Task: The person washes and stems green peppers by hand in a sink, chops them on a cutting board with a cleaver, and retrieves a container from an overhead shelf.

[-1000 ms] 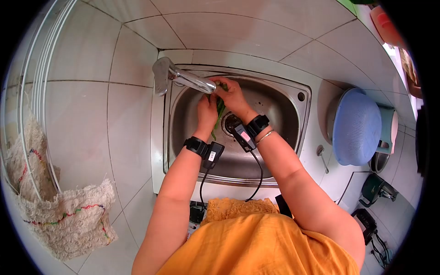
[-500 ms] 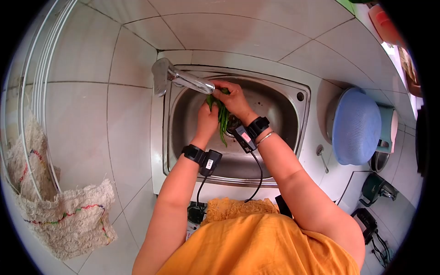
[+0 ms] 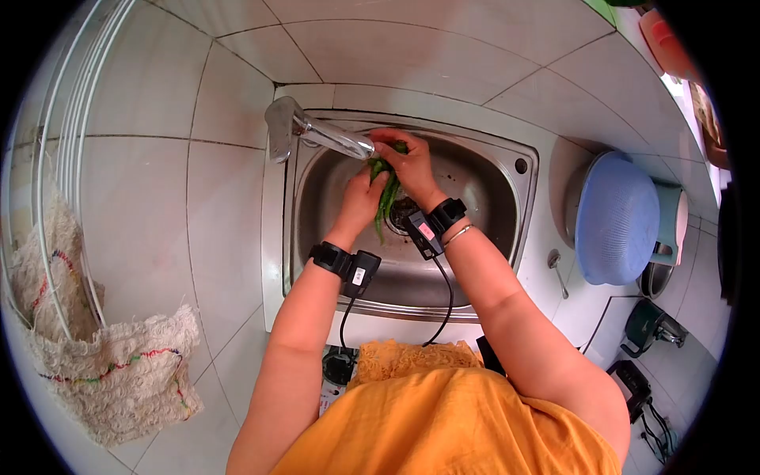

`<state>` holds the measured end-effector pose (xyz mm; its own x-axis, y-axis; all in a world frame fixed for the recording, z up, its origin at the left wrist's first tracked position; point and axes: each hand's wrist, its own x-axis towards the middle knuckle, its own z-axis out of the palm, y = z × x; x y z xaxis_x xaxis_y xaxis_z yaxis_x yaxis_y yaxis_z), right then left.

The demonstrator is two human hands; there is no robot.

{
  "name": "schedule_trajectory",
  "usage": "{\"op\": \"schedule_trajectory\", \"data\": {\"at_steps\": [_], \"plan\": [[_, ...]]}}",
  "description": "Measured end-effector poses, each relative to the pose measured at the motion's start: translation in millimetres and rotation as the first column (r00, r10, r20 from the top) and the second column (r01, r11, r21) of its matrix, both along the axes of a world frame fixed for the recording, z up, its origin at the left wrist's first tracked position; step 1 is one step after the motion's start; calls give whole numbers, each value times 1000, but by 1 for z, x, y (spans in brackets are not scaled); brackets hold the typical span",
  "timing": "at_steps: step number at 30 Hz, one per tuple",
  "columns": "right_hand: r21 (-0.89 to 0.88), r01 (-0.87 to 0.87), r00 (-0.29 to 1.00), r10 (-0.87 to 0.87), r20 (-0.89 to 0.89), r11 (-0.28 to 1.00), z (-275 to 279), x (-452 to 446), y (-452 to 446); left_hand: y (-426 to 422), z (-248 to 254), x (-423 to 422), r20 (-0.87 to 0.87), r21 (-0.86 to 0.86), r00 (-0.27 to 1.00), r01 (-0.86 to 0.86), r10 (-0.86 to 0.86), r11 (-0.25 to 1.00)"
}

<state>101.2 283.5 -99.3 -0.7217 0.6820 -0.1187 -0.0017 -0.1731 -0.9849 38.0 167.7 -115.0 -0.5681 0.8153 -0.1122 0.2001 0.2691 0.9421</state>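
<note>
The left hand (image 3: pixel 361 201) and right hand (image 3: pixel 412 167), half-curled, are holding green pods (image 3: pixel 388 196) over the sink (image 3: pixel 479 202), far side.

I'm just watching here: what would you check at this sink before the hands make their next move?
1. Left hand gripping the long green vegetables: ok.
2. Right hand also on them: ok, near their upper end.
3. Water running from the faucet: cannot tell; no clear stream shows.
4. Blue colander close to the hands: not ok; it is right of the sink.
5. Right wrist device's cable clear of the sink: not ok; it crosses above the front rim.
</note>
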Motion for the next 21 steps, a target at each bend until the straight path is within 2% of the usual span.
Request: {"op": "schedule_trajectory", "data": {"at_steps": [1, 5, 6, 7, 8, 10, 11, 12, 13, 14, 15, 16, 17, 18, 20, 21], "plan": [[-77, -34, 997, 29, -69, 996, -1, -2, 0, 0, -2, 0, -27, 69, 999, -39, 41, 997], [-231, -126, 971, 72, -227, 965, -1, -2, -2, 2, 4, -8, -71, 39, 985, -158, 160, 987], [-233, -126, 971, 73, -227, 964, -2, -2, -1, 3, 4, -9, -62, -58, 989, -135, 132, 989], [-133, -111, 983, 89, -159, 985, -2, -2, 1, 4, 4, -10, -52, -155, 993, -111, 104, 982], [-32, -100, 991, 96, -89, 995, -3, -1, 3, 6, 2, -10, -53, -158, 993, -111, 104, 981], [-41, -91, 995, 89, -49, 995, -5, -2, 5, 9, -4, -5, -47, 127, 997, -51, 58, 991], [-47, -86, 996, 86, -8, 995, -7, -3, 4, 8, -6, -3, -48, 126, 997, -52, 58, 991], [-49, -87, 996, 87, -9, 995, -10, -6, 3, 6, -8, -3, 311, 112, 947, -125, 84, 986], [-102, -74, 997, 71, -31, 992, -12, -8, 1, 5, -9, -1, 628, 74, 772, -188, 100, 979], [-155, -62, 997, 55, -51, 986, -13, -9, 1, 3, 0, 0, 626, 74, 773, -188, 101, 979], [-156, -63, 997, 55, -53, 986, -14, -10, 2, 1, 15, 0, 706, 37, 699, -191, 109, 981], [-63, -96, 995, 93, -46, 993, -15, -11, 2, -1, 23, 0, 778, -1, 617, -190, 120, 982], [28, -129, 991, 130, -34, 991, -13, -12, 1, -3, 21, -3, 778, -4, 616, -191, 123, 982], [26, -130, 991, 131, -33, 991, -11, -10, 2, -6, 17, -6, 795, 19, 602, -158, 80, 987], [-87, -237, 967, 243, 74, 968, -6, -7, 3, -8, 13, -7, 810, 45, 585, -125, 37, 991], [-86, -237, 967, 243, 74, 968, -6, -6, 1, -7, 11, -6, 784, 65, 620, -135, 33, 989]]}}
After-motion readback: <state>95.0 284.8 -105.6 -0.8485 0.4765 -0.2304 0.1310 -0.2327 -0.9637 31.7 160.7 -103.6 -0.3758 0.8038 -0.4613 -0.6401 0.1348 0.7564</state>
